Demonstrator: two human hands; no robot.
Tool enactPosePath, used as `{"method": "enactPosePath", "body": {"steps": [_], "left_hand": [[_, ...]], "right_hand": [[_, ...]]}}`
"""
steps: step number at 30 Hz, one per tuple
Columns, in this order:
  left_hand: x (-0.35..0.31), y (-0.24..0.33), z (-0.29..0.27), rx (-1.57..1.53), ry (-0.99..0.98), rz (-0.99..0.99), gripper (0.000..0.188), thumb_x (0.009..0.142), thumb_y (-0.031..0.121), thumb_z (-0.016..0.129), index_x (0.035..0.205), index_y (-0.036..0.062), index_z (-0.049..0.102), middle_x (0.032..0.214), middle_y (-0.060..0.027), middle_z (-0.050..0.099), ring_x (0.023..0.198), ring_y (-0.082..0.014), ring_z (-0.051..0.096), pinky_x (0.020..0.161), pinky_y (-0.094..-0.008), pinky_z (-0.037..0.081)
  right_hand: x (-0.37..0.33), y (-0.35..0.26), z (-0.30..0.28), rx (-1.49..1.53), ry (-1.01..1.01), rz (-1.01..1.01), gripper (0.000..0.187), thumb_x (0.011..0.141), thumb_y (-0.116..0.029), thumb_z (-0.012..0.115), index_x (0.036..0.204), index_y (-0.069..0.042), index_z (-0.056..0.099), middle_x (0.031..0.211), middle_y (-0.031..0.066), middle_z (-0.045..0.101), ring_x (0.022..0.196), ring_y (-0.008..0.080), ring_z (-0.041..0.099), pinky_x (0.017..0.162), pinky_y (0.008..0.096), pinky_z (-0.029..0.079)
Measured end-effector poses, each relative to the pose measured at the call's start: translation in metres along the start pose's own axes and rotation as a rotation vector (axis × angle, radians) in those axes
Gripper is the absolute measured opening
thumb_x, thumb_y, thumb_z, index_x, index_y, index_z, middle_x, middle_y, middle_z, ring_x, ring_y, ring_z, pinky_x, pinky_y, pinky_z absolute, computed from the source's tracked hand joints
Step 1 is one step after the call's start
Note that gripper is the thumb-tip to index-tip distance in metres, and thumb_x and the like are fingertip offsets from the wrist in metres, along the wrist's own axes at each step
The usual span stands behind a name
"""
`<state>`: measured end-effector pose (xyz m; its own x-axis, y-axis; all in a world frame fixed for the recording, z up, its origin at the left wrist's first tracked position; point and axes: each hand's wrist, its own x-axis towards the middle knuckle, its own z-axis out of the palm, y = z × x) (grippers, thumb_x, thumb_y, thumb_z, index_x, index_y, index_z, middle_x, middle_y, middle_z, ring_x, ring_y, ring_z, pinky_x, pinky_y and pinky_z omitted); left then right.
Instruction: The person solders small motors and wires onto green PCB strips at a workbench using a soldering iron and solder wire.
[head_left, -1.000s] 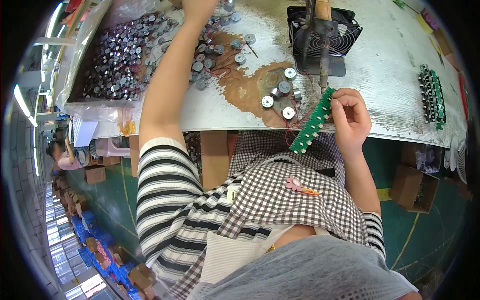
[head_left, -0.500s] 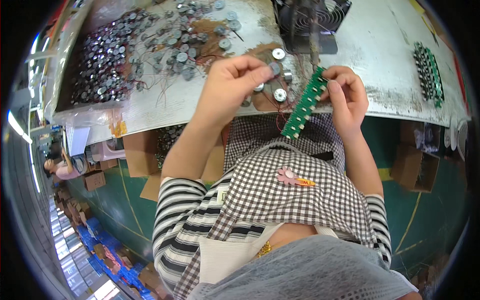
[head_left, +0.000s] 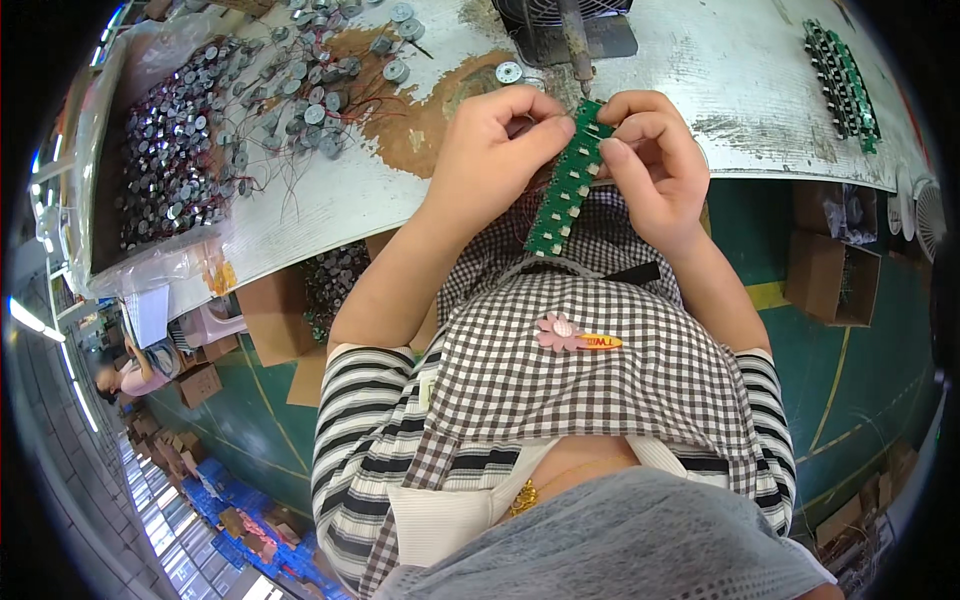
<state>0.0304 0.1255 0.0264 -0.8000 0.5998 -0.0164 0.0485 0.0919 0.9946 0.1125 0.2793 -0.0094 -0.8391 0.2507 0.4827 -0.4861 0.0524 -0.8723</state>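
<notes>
A long green circuit board strip [head_left: 562, 200] with a row of small pale parts hangs tilted over the table's front edge. Its upper end is pinched by the fingers of my right hand [head_left: 660, 165]. On the strip's other side is my left hand [head_left: 500, 150], thumb and fingers closed against the board's edge; what lies between them is hidden. Just above the board's top end, a soldering iron [head_left: 577, 50] points down, its tip close to the board. One small round metal motor [head_left: 509, 73] lies behind my left hand.
Many small wired motors [head_left: 315, 112] are spread over the table's left side, more in a plastic-lined tray [head_left: 105, 150]. A fan [head_left: 520, 12] stands at the back. Finished-looking green board strips [head_left: 845, 85] lie far right. Cardboard boxes [head_left: 830, 280] sit below the table.
My left hand has come right to the board from among the motors; the motor it held is hidden from sight. The view has shifted, with the board now up by the iron tip.
</notes>
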Motion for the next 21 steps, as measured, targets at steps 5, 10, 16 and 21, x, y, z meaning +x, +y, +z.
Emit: {"method": "enactPosePath", "body": {"steps": [5,10,16,21], "left_hand": [[0.004,0.003,0.004,-0.109,0.022,-0.023,0.013,0.082,0.01,0.064,0.079,-0.0016,0.061,0.066,0.0014,0.058,0.059,-0.0025,0.05,0.05,-0.0191,0.038],[0.009,0.001,0.006,-0.047,0.03,-0.012,0.012,0.08,0.01,0.064,0.076,-0.0011,0.061,0.064,0.0013,0.057,0.057,-0.0024,0.049,0.049,-0.0189,0.037],[0.013,0.005,0.007,-0.036,0.059,0.035,0.011,0.079,0.009,0.064,0.075,-0.0013,0.061,0.061,0.0017,0.056,0.053,-0.0021,0.048,0.046,-0.0194,0.036],[0.007,0.005,0.007,0.06,0.067,0.012,0.013,0.078,0.009,0.064,0.073,-0.0019,0.061,0.059,0.0016,0.055,0.052,-0.0017,0.047,0.046,-0.0198,0.036]], "right_hand": [[0.003,0.0,0.001,-0.071,0.037,-0.024,0.006,0.083,0.003,0.06,0.085,0.003,0.055,0.1,0.0119,0.057,0.068,0.0076,0.058,0.057,0.0195,0.05],[0.007,0.001,0.002,-0.136,0.08,-0.022,0.007,0.082,0.004,0.061,0.086,0.004,0.056,0.098,0.0111,0.059,0.067,0.0078,0.058,0.054,0.0194,0.05],[0.014,0.002,0.0,-0.229,0.068,-0.136,0.007,0.082,0.003,0.062,0.086,0.003,0.057,0.098,0.0111,0.059,0.067,0.0082,0.059,0.053,0.0187,0.051],[0.008,0.002,0.0,-0.186,0.052,-0.08,0.008,0.082,0.004,0.061,0.087,0.003,0.055,0.099,0.0108,0.058,0.068,0.0076,0.058,0.056,0.0192,0.051]]}}
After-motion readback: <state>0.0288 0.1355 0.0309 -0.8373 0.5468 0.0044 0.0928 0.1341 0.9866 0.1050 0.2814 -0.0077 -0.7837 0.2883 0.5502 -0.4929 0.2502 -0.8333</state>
